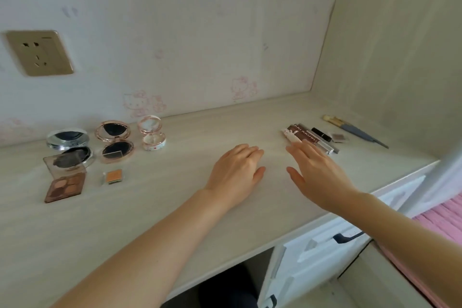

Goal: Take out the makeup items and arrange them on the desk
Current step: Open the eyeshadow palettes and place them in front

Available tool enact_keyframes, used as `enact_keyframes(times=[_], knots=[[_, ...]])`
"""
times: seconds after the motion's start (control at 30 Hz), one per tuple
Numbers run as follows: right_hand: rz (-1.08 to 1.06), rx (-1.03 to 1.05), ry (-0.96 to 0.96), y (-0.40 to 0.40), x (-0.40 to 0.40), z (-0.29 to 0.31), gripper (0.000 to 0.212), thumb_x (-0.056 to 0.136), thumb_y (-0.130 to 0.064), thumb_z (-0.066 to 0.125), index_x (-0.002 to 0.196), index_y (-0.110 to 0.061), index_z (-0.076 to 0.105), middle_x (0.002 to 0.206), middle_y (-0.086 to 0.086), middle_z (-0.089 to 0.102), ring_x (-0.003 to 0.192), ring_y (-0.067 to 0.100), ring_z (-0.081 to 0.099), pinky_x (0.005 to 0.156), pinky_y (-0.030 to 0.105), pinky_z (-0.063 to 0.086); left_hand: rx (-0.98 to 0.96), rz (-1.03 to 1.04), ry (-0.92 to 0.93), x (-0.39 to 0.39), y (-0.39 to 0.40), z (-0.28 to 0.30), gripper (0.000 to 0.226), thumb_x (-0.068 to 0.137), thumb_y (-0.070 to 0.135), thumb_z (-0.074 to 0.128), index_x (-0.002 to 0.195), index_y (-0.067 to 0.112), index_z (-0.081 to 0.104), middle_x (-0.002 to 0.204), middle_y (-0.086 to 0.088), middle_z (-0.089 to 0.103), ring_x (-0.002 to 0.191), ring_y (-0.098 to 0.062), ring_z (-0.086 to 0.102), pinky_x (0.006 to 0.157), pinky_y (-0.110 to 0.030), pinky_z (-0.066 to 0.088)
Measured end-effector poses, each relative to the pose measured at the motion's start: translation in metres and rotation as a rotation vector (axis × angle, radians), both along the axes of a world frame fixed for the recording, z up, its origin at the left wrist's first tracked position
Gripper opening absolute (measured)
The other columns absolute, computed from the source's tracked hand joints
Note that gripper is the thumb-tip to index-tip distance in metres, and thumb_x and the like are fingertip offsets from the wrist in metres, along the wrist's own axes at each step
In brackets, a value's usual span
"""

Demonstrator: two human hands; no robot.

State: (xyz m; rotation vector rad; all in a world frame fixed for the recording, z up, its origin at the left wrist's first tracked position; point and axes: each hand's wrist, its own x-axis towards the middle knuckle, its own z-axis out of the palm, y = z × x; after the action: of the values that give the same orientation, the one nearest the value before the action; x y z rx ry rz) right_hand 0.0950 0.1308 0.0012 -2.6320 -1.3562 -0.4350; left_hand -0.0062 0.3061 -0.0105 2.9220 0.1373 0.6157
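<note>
Both hands are lying flat and empty on the desk (155, 212), the left hand (236, 170) palm down at centre and the right hand (316, 172) beside it with fingers straight, fingertips near the lip gloss tubes (306, 137). Open compacts (115, 142) and an eyeshadow palette (65, 184) are sitting at the left; a makeup brush (355, 131) is lying at the far right.

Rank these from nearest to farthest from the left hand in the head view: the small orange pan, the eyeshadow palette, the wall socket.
1. Small orange pan, on the desk just left of the left hand.
2. Eyeshadow palette, farther left, lid open.
3. Wall socket, up on the wall, far left.
</note>
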Motion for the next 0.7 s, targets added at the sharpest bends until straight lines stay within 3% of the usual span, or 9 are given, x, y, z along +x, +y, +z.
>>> enact_keyframes(times=[0.13,0.23,0.33,0.47,0.7], knots=[[-0.097,0.006,0.009,-0.03,0.04,0.001,0.043,0.092,-0.029,0.055,0.131,-0.01,0.05,0.136,0.006,0.05,0.128,0.025,0.045,0.1,0.036,0.042,-0.01,-0.074,-0.015,0.047,-0.023,0.006,0.04,0.097,0.032,0.049,0.132,0.014,0.053,0.139,0.0,0.052,0.132,-0.018,0.037,0.105,-0.027,0.029],[-0.146,-0.008,0.018,-0.047,0.069,-0.002,0.043,0.094,-0.029,0.052,0.132,-0.011,0.048,0.137,0.006,0.049,0.129,0.024,0.043,0.102,0.036,0.041,-0.034,-0.124,-0.04,0.081,-0.038,0.01,0.03,0.096,0.032,0.048,0.121,0.023,0.061,0.131,0.005,0.057,0.13,-0.013,0.039,0.104,-0.027,0.033],[-0.185,0.003,0.06,-0.06,0.097,-0.004,0.046,0.096,-0.03,0.048,0.138,-0.011,0.044,0.141,0.006,0.046,0.132,0.023,0.04,0.106,0.036,0.037,0.112,-0.199,-0.012,0.116,-0.052,0.013,0.036,0.099,0.033,0.043,0.126,0.016,0.058,0.135,0.002,0.055,0.135,-0.016,0.035,0.109,-0.031,0.03],[-0.226,-0.002,0.117,-0.068,0.127,-0.009,0.043,0.096,-0.027,0.047,0.137,-0.012,0.045,0.14,0.008,0.047,0.132,0.025,0.039,0.106,0.036,0.036,0.222,-0.279,-0.016,0.157,-0.07,0.018,0.033,0.098,0.033,0.043,0.117,0.013,0.062,0.121,0.0,0.063,0.125,-0.019,0.043,0.102,-0.032,0.035],[-0.272,-0.006,0.163,-0.064,0.167,-0.012,0.036,0.099,-0.021,0.04,0.132,-0.014,0.051,0.136,0.013,0.052,0.119,0.037,0.049,0.098,0.043,0.042,0.14,-0.159,0.08,0.21,-0.079,0.017,0.023,0.098,0.025,0.048,0.106,0.009,0.062,0.116,-0.008,0.063,0.121,-0.024,0.043,0.092,-0.035,0.039]])
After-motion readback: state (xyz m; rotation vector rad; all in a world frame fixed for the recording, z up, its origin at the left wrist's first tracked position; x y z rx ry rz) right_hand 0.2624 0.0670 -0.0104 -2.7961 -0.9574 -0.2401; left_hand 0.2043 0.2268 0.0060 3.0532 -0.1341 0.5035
